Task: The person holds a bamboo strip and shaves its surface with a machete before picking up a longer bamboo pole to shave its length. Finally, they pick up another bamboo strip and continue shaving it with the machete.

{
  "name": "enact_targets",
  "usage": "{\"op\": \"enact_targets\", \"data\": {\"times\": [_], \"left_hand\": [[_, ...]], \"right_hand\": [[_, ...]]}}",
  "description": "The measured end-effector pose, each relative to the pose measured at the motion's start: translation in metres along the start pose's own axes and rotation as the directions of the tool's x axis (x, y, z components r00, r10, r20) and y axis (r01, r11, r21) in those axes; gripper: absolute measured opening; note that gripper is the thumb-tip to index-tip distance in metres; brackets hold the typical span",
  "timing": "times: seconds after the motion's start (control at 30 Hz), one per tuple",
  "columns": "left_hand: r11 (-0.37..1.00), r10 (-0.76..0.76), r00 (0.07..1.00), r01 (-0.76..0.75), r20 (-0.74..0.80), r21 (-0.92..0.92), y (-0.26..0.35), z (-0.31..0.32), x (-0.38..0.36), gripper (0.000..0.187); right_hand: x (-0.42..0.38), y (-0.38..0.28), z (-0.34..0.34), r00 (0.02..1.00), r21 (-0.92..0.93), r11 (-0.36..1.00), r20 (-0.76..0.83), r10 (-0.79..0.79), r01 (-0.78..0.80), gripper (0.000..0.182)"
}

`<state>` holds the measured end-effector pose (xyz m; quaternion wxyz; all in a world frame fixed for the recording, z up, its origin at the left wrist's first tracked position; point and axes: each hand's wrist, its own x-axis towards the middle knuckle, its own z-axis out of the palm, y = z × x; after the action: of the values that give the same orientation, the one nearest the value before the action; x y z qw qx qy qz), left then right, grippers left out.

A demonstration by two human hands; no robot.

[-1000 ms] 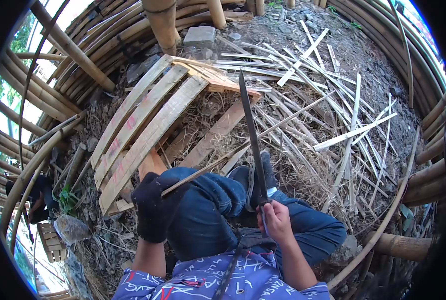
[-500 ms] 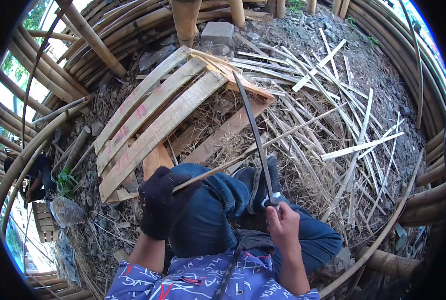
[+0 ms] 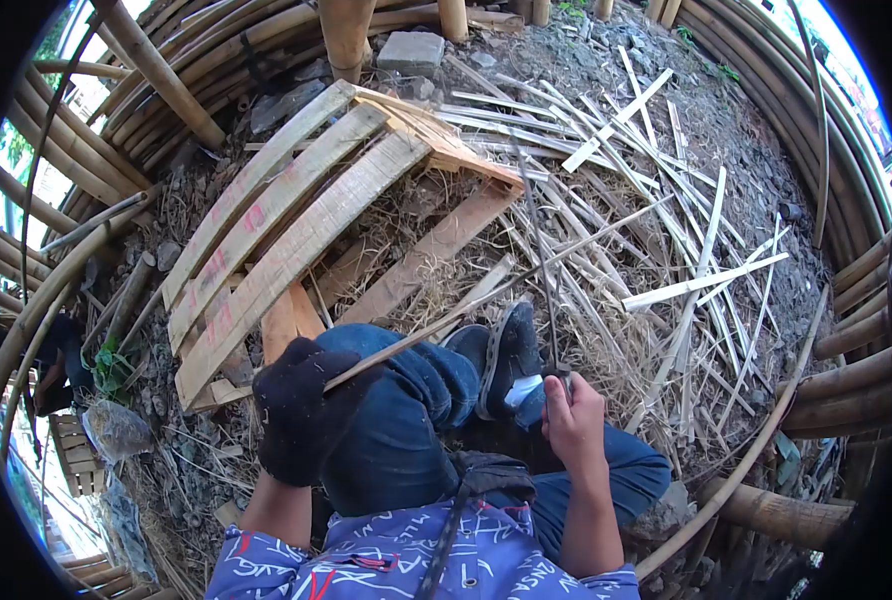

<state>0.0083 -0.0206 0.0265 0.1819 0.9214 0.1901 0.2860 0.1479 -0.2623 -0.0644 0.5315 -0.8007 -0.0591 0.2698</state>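
My left hand, in a dark glove, is closed round the near end of a long thin bamboo strip above my left knee. The strip slants up to the right over the ground. My bare right hand grips the handle of a long dark blade above my right leg. The blade points away from me, seen nearly edge-on and slightly blurred, and it crosses the strip in view; whether they touch I cannot tell.
A slatted wooden crate lies ahead on the left. Split bamboo strips are scattered ahead and right. Bamboo poles ring the area. A person is at far left, near a small crate.
The blade has turned more edge-on, and my right hand has shifted slightly right and rotated. My left hand still holds the strip. The whole view has shifted slightly, moving the scene left.
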Motion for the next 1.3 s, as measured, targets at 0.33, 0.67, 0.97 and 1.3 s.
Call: {"op": "enact_targets", "data": {"times": [0.33, 0.67, 0.97, 1.3], "left_hand": [[0.999, 0.046, 0.999, -0.047, 0.008, 0.013, -0.006, -0.002, 0.0, 0.025], [0.998, 0.056, 0.998, -0.056, -0.009, -0.019, -0.003, 0.0, 0.0, 0.025], [1.0, 0.008, 1.0, -0.008, 0.0, 0.005, -0.004, 0.001, 0.0, 0.024], [0.999, -0.007, 1.0, 0.007, -0.006, -0.038, -0.001, 0.002, 0.002, 0.024]], "right_hand": [[0.013, 0.007, 0.014, 0.985, -0.188, 0.967, 0.039, -0.168, 0.173, 0.034], [0.007, 0.037, -0.015, 0.998, 0.11, 0.992, -0.021, 0.067, -0.064, 0.039], [-0.017, 0.017, 0.002, 0.979, 0.015, 1.0, 0.202, -0.023, 0.021, 0.028], [0.012, 0.085, -0.035, 0.962, 0.403, 0.882, -0.007, 0.272, -0.246, 0.048]]}}
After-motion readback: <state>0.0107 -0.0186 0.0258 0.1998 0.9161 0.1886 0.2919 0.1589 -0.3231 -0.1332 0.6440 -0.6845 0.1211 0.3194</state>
